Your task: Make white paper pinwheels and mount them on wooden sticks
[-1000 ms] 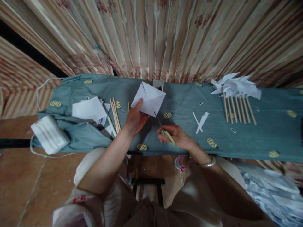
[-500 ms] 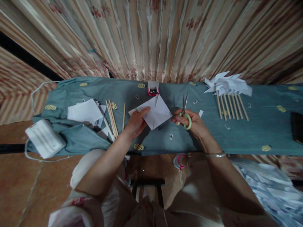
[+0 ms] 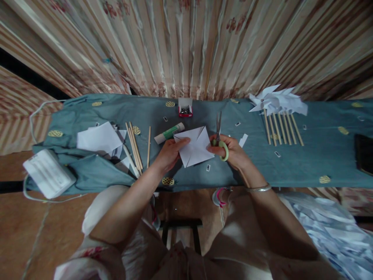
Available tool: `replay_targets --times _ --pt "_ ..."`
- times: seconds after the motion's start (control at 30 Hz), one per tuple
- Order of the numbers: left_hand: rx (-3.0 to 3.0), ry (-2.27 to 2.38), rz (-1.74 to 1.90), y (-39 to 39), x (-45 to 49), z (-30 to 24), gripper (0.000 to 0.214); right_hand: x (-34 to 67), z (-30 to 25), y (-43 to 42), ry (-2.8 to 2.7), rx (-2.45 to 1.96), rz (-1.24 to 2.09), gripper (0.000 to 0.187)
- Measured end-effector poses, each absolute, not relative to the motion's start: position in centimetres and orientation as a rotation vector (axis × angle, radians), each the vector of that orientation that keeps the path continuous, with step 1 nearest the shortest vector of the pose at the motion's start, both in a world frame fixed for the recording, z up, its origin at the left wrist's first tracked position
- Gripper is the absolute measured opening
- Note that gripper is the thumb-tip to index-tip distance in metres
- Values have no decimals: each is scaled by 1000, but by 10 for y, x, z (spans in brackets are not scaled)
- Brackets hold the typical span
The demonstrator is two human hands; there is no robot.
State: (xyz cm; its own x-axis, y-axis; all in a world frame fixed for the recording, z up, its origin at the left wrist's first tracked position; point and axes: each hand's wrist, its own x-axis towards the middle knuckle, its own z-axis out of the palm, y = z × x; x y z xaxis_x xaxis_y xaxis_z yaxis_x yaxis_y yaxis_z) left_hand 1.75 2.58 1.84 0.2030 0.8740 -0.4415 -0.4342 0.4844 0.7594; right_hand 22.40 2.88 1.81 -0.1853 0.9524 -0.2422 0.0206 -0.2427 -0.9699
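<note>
A square sheet of white paper (image 3: 194, 149), with slits running in from its corners, is pinched at its left side by my left hand (image 3: 171, 155). My right hand (image 3: 230, 149) has the green-handled scissors (image 3: 220, 142) in its grip, blades pointing away from me. The thumb of that hand touches the paper's right edge. Just beyond my left hand lies a white and green glue stick (image 3: 169, 133). A small red and white box (image 3: 185, 108) of dark pieces stands open behind the paper.
Several paper pinwheels (image 3: 276, 102) on wooden sticks lie at the right. On the left are loose sticks (image 3: 134, 146), a pen (image 3: 131, 160), a paper stack (image 3: 100, 137) and a white power strip (image 3: 49, 174). A dark device (image 3: 364, 153) sits at the far right.
The paper has turned and come slightly nearer to me, uncovering the glue stick. My right hand has moved left and now meets the paper's edge, still with the scissors.
</note>
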Motion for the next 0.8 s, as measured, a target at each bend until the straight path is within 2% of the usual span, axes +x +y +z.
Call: replay_targets --times 0.3,0.53,0.8 --pt "378 791 1044 19 24 35 32 208 9 27 -1019 -1296 1408 42" --pt "437 775 1075 9 33 28 31 187 2 25 -864 -1274 1337 43" --pt "318 943 1223 17 36 26 16 175 9 21 -974 -1282 1409 52"
